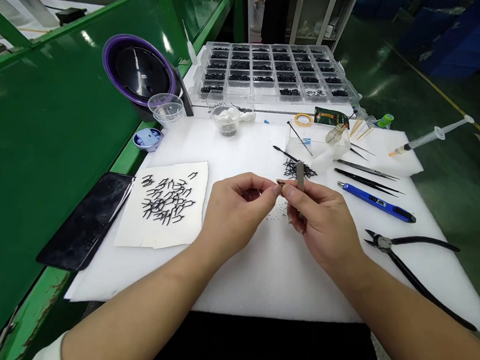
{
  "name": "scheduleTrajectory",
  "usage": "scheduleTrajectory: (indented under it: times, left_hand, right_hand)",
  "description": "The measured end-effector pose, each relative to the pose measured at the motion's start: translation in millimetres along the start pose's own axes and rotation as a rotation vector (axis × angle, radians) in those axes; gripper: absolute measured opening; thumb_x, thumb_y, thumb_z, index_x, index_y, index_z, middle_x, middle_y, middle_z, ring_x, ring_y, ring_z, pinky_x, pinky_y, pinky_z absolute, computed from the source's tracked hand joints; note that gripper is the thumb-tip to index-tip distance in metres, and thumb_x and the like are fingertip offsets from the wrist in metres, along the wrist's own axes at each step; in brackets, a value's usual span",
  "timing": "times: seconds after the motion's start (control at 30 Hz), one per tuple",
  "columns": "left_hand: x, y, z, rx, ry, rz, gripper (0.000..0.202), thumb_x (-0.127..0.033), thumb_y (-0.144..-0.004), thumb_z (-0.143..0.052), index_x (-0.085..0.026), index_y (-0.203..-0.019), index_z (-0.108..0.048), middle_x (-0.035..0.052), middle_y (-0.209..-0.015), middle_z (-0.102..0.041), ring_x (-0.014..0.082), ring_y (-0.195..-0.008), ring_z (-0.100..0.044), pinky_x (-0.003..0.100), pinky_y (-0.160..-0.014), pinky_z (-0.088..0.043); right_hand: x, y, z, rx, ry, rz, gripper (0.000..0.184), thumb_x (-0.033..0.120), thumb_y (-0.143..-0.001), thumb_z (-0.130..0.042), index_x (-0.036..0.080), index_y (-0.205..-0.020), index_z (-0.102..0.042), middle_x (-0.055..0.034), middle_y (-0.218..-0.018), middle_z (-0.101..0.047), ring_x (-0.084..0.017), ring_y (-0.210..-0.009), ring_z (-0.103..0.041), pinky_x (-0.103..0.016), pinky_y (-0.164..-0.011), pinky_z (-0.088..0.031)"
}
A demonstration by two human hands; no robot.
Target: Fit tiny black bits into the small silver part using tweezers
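Both my hands meet over the white foam mat (250,267). My left hand (236,213) pinches a tiny dark part (280,182) between thumb and forefinger. My right hand (320,218) is closed round a pair of tweezers (300,176), whose blunt metal end sticks up above the fingers; its thumb tip touches the same small part. Just beyond the hands lies a loose pile of small black bent parts (299,169). Fine black specks dot the mat under the fingers.
A paper sheet (163,204) with several black bent parts lies left, beside a dark phone (87,221). Right: a blue pen tool (376,201), tweezers (366,169), cutters (414,261), a syringe (430,136). Behind: a compartment box (273,70), small cups (167,108), a tape roll (303,119).
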State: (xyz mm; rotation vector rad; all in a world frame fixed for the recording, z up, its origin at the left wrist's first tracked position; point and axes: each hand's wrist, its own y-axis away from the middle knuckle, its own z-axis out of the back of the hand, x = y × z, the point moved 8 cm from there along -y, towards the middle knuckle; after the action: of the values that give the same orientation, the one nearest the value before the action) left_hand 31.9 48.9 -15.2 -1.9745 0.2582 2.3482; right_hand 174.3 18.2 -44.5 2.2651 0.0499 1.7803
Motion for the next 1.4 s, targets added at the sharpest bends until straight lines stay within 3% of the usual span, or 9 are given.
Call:
scheduleTrajectory:
  times: [0.2, 0.43, 0.6, 1.0, 1.13, 1.27, 1.33, 1.4]
  left_hand:
    - [0, -2, -1.1, -0.032, -0.070, 0.035, 0.014, -0.029, -0.074, -0.071, -0.017, -0.066, -0.069, -0.0008, -0.060, -0.062, 0.0118, -0.057, -0.050, 0.024, -0.051, -0.037]
    - [4, -1, 0.4, -0.002, -0.042, 0.073, 0.014, -0.031, -0.072, -0.073, -0.018, -0.067, -0.069, 0.0008, -0.065, -0.065, 0.0137, -0.063, -0.053, 0.025, -0.056, -0.038]
    - [4, 0, 1.7, 0.005, -0.061, 0.061, 0.015, -0.031, -0.073, -0.072, -0.018, -0.067, -0.067, -0.0009, -0.062, -0.059, 0.0124, -0.060, -0.048, 0.026, -0.055, -0.035]
    - [-1, 1, -2.4, 0.063, 0.076, 0.022, 0.010, -0.022, -0.073, -0.070, -0.016, -0.068, -0.064, -0.0038, -0.062, -0.058, 0.0092, -0.061, -0.050, 0.022, -0.056, -0.040]
    - [-2, 1, 1.1, 0.039, 0.044, 0.012, 0.010, -0.020, -0.076, -0.068, -0.016, -0.068, -0.062, -0.0016, -0.070, -0.068, 0.0101, -0.062, -0.060, 0.023, -0.061, -0.049]
    - [0, -1, 5.5, 0.032, 0.071, 0.040, 0.014, -0.014, -0.076, -0.065, -0.017, -0.064, -0.057, -0.0004, -0.078, -0.075, 0.0090, -0.056, -0.064, 0.023, -0.062, -0.054]
    - [-1, -3, 11.9, -0.001, 0.018, 0.009, 0.014, -0.012, -0.075, -0.064, -0.017, -0.064, -0.058, -0.0014, -0.077, -0.074, 0.0078, -0.056, -0.062, 0.021, -0.060, -0.052]
    - [-3, -6, 19.9, -0.052, -0.054, -0.040, 0.014, -0.011, -0.074, -0.064, -0.018, -0.063, -0.059, -0.0024, -0.072, -0.071, 0.0086, -0.061, -0.062, 0.020, -0.059, -0.050]
  right_hand:
    - [-9, -2, -3, 0.047, -0.001, -0.092, 0.027, 0.045, -0.076, -0.077, 0.020, -0.083, -0.075, 0.0041, -0.052, -0.052, -0.009, -0.047, -0.042, -0.022, -0.041, -0.031]
    - [-7, 0, -5, 0.096, -0.037, -0.085, 0.025, 0.043, -0.081, -0.072, 0.019, -0.086, -0.076, 0.0036, -0.049, -0.050, -0.009, -0.047, -0.044, -0.021, -0.040, -0.029]
    - [-9, 0, -5, 0.101, -0.053, -0.095, 0.025, 0.043, -0.079, -0.076, 0.019, -0.088, -0.077, 0.0025, -0.058, -0.055, -0.007, -0.048, -0.042, -0.021, -0.040, -0.028]
    - [-5, 2, -8, 0.165, -0.073, -0.093, 0.022, 0.041, -0.078, -0.080, 0.022, -0.088, -0.078, 0.0052, -0.054, -0.047, -0.006, -0.048, -0.039, -0.019, -0.041, -0.025]
    - [-2, 1, -2, 0.096, -0.003, -0.014, 0.025, 0.040, -0.082, -0.077, 0.025, -0.101, -0.076, 0.0060, -0.059, -0.046, -0.006, -0.050, -0.036, -0.020, -0.044, -0.028]
    - [20, 2, 17, 0.038, 0.161, 0.139, 0.031, 0.041, -0.095, -0.058, 0.027, -0.120, -0.069, 0.0038, -0.065, -0.046, -0.011, -0.055, -0.041, -0.024, -0.048, -0.034]
    - [41, 4, 23, 0.058, 0.333, 0.278, 0.029, 0.040, -0.099, -0.050, 0.023, -0.104, -0.073, 0.0007, -0.072, -0.050, -0.012, -0.061, -0.047, -0.027, -0.054, -0.041]
    - [58, 11, 16, 0.172, 0.582, 0.416, 0.033, 0.034, -0.100, -0.049, 0.021, -0.080, -0.071, -0.0006, -0.076, -0.053, -0.013, -0.068, -0.053, -0.029, -0.065, -0.046]
